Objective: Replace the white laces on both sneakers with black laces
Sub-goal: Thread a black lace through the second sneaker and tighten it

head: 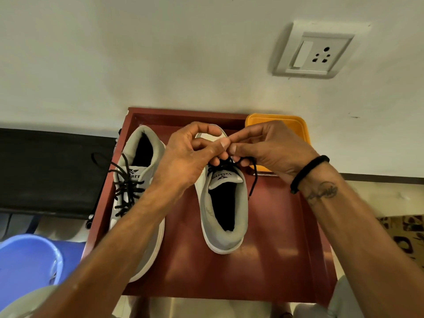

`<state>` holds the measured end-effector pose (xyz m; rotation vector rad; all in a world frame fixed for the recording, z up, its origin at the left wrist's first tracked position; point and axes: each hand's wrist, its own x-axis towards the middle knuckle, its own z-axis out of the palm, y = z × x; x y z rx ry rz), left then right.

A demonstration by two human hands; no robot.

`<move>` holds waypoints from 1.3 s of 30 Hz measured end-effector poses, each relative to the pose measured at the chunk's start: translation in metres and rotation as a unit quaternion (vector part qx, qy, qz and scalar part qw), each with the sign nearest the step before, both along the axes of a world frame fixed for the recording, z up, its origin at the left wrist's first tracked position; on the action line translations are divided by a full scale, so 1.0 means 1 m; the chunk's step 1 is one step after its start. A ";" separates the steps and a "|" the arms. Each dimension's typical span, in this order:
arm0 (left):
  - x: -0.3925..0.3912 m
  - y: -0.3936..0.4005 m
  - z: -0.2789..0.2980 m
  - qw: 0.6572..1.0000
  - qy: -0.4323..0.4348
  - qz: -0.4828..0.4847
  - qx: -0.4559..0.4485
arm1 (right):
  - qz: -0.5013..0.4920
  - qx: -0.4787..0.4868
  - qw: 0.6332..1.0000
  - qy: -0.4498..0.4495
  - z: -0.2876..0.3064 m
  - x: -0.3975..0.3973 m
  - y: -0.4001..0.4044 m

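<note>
Both hands meet above the right-hand sneaker (223,203) on the red counter (275,237); the left hand (190,157) and right hand (268,150) each pinch the black lace (253,180) at its upper eyelets; the other sneaker (135,191), already black-laced, lies beside the left wrist; a loosened pinch could let the lace slide back out.
</note>
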<state>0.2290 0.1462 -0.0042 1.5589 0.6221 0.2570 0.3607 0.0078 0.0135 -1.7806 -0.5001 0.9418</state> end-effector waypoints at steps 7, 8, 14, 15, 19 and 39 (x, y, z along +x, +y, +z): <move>-0.001 0.008 0.002 0.999 0.032 -0.013 -0.039 | 0.074 -0.005 0.997 -0.035 0.002 0.003 -0.004; -0.001 0.008 0.003 0.999 0.029 -0.008 -0.043 | 0.067 -0.009 0.997 -0.041 0.001 0.002 -0.004; -0.005 0.015 0.006 0.993 0.076 -0.064 -0.065 | 0.007 -0.032 0.999 -0.004 -0.004 0.002 0.000; -0.006 0.016 0.006 0.990 0.096 -0.087 -0.055 | 0.002 -0.036 0.999 0.006 -0.004 0.002 0.000; -0.008 0.016 0.007 0.985 0.123 -0.117 -0.004 | -0.013 -0.041 0.998 0.035 -0.004 0.001 0.000; -0.001 -0.010 0.003 0.973 -0.047 0.009 -0.226 | -0.109 0.072 0.956 0.264 0.003 -0.006 0.006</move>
